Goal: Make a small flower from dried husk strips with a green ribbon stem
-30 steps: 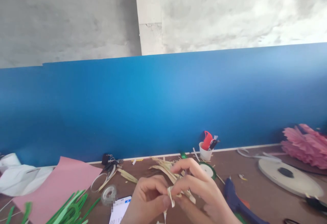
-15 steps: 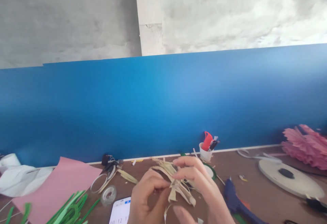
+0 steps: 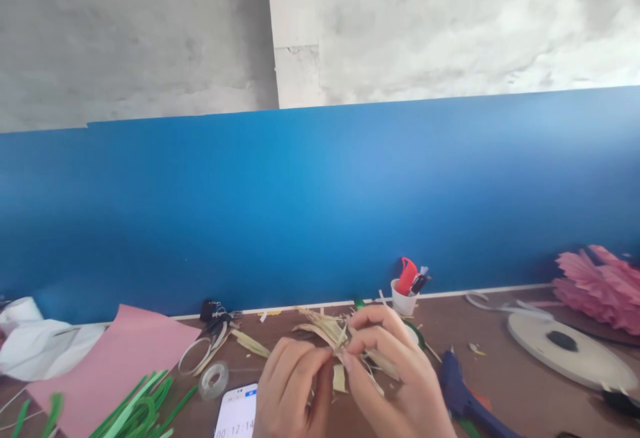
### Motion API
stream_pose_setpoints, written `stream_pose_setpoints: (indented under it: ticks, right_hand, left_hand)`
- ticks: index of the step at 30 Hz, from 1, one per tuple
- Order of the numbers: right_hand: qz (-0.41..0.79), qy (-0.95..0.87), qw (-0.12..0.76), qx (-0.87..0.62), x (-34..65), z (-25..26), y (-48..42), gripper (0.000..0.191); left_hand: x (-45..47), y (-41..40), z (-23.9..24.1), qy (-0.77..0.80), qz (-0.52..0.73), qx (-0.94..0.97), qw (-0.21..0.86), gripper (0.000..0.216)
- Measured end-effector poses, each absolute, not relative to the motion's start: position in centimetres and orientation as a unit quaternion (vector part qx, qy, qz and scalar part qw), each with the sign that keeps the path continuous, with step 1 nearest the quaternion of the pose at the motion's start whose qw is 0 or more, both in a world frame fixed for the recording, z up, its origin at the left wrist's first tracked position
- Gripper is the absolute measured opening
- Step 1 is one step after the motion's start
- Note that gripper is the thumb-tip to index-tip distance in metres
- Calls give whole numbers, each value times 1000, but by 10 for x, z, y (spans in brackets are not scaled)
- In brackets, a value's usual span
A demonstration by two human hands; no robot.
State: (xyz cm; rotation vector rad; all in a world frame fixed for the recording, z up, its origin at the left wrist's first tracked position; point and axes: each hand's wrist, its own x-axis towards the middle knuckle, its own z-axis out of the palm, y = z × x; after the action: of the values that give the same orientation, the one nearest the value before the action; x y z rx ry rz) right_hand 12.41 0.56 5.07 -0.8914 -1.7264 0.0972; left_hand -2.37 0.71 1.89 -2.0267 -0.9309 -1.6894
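My left hand (image 3: pixel 296 379) is closed, its thumb and index finger pinching a pale dried husk strip (image 3: pixel 339 379) at the middle of the table. From the other side my right hand (image 3: pixel 400 368) pinches the same strip, and its fingertips nearly meet those of the left. Behind and beneath the fingers lies a loose heap of straw-coloured husk strips (image 3: pixel 320 323). My fingers hide the exact spot where the strip is gripped.
Left: a phone (image 3: pixel 236 413), clear tape roll (image 3: pixel 213 381), scissors (image 3: pixel 201 353), pink sheet (image 3: pixel 115 358), green pipe cleaners (image 3: pixel 143 405). Right: a blue glue gun (image 3: pixel 460 391), white oval base (image 3: pixel 565 351), pink pleated paper (image 3: pixel 597 285). Behind stand a cup (image 3: pixel 404 303) and blue partition (image 3: pixel 300 211).
My right thumb has come up to meet its fingers, closing that hand on the strip beside my left fingertips. The left hand has turned slightly, keeping its pinch.
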Motion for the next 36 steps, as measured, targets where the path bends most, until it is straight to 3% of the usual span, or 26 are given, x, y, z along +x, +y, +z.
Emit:
stream_pose_setpoints:
  ticks: [5, 12, 20, 31, 36]
  right_hand:
    - [137, -719, 546, -408, 125, 54, 6, 15]
    - [155, -696, 565, -415, 121, 51, 11, 15]
    - [131, -703, 552, -428, 121, 49, 12, 16]
    - [-5, -736, 525, -427, 122, 47, 11, 11]
    - [71, -701, 581, -407, 122, 50, 9, 16]
  left_hand:
    - [-24, 8, 19, -335, -598, -709, 167, 25]
    - [-20, 9, 15, -335, -612, -704, 133, 24]
    - [-20, 10, 13, -331, -598, -715, 147, 25]
    - [-18, 12, 8, -332, -610, -697, 178, 23]
    - [-21, 11, 11, -342, -625, -693, 109, 28]
